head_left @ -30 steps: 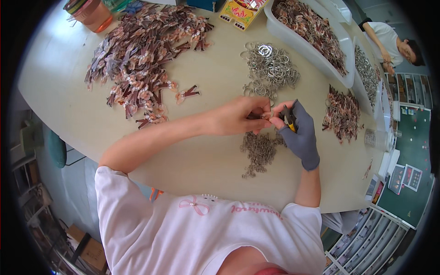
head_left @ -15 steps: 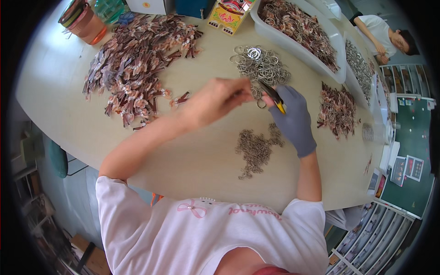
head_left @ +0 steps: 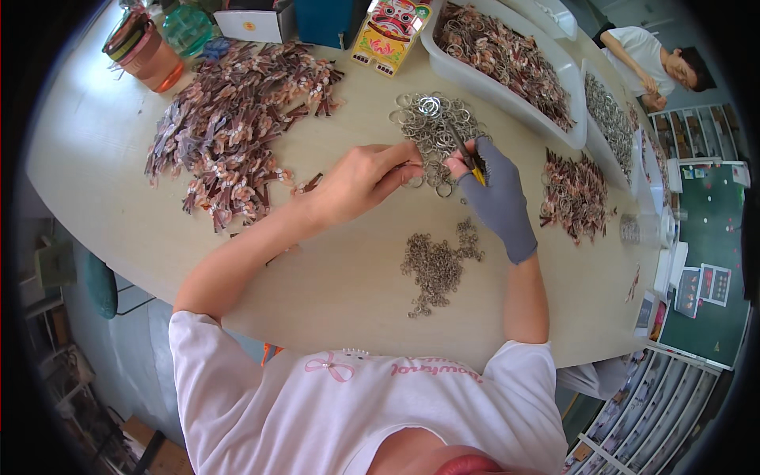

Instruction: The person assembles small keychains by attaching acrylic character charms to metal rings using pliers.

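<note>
My left hand (head_left: 366, 178) is bare, its thumb and fingertips pinched together at the near left edge of a pile of silver split rings (head_left: 437, 127). One ring (head_left: 414, 182) shows right under those fingertips; whether they grip it I cannot tell. On my right hand (head_left: 497, 194) is a grey glove that leaves the fingertips bare. It is closed around pliers (head_left: 476, 172) with dark jaws and yellow on the handle, pointing over the rings. Nearer to me lies a heap of small metal links (head_left: 434, 273).
At left spreads a large heap of brown and pink charm pieces (head_left: 229, 127). A white bin (head_left: 582, 131) of ringed pieces stands far right, beside another heap (head_left: 574, 194). Cups (head_left: 146, 55) and a yellow card pack (head_left: 388, 39) sit at the back. A co-worker (head_left: 641, 59) works beyond.
My left hand has drawn slightly down and left from the pliers. My right hand keeps the pliers, with its fingers curled in more. The whole view has shifted a little.
</note>
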`<state>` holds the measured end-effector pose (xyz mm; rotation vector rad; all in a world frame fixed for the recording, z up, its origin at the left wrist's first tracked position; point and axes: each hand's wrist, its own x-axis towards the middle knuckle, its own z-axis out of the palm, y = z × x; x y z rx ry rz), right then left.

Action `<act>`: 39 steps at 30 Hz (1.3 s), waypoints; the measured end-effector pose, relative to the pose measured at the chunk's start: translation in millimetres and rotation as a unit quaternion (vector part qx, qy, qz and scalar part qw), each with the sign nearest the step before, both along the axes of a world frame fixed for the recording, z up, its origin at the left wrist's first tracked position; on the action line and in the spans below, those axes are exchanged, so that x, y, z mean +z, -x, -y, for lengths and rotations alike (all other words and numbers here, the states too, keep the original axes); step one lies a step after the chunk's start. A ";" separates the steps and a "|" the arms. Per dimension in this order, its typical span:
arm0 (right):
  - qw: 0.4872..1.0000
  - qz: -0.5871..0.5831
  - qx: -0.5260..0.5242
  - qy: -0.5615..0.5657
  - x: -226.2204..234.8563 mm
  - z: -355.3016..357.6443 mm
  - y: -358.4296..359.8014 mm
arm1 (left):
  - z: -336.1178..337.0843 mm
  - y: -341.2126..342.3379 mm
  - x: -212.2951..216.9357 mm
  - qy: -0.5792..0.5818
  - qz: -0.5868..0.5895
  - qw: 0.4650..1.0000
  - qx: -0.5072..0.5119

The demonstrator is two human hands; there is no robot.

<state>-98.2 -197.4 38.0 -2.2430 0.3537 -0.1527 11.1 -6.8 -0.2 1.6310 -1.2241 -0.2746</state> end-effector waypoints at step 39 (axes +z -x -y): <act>0.983 0.035 0.118 0.140 33.5 -18.9 21.1 | -0.1 14.0 -5.0 0.221 0.078 0.961 0.146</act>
